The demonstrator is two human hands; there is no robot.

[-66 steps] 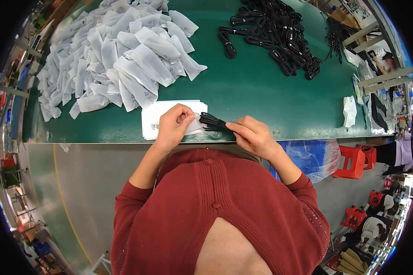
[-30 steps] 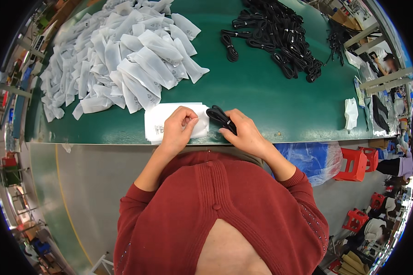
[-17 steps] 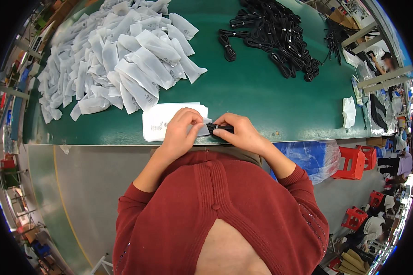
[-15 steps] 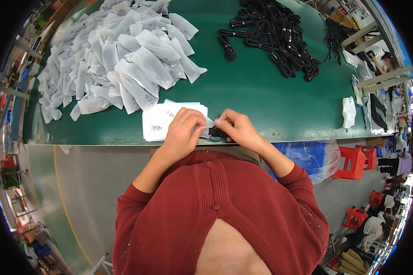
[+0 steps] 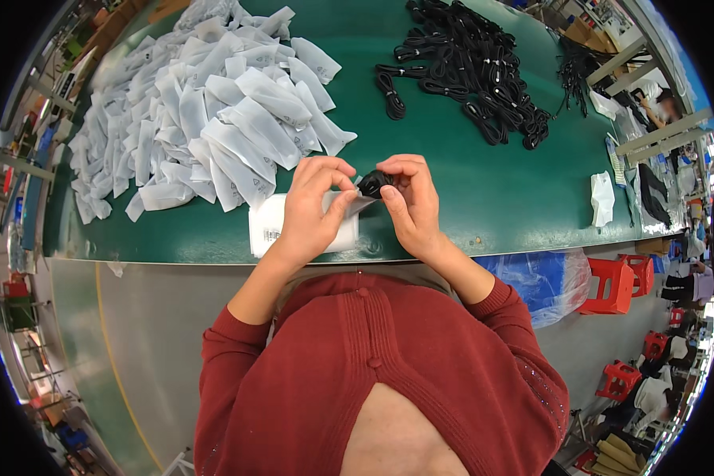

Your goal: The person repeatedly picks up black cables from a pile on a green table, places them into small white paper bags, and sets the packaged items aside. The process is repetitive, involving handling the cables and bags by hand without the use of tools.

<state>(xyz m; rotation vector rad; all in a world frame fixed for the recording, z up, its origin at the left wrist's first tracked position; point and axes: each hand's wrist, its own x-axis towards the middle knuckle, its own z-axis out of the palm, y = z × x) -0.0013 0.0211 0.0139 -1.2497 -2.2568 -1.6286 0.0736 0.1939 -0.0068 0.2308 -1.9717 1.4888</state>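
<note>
- Pinching a frosted bag [image 5: 360, 205] in the left hand [image 5: 314, 198], thumb and fingertips together on its edge, near the right end of the stack of flat white bags [image 5: 267, 226].
- Gripping a coiled black cable [image 5: 370, 185] in the right hand [image 5: 411, 208], thumb and fingers closed about it, right at the frosted bag.
- Handling this one piece between both hands above the near side of the green table [image 5: 484, 190]; unable to tell the cable's depth inside the bag.
- Judging as done: the large heap of plump frosted pouches [image 5: 246, 131] at the left, seemingly filled.
- Judging as remaining: this piece, plus the heap of tied black cables [image 5: 496, 99] at the far right, unbagged.
- Looking partway along overall, with plenty in both heaps.
</note>
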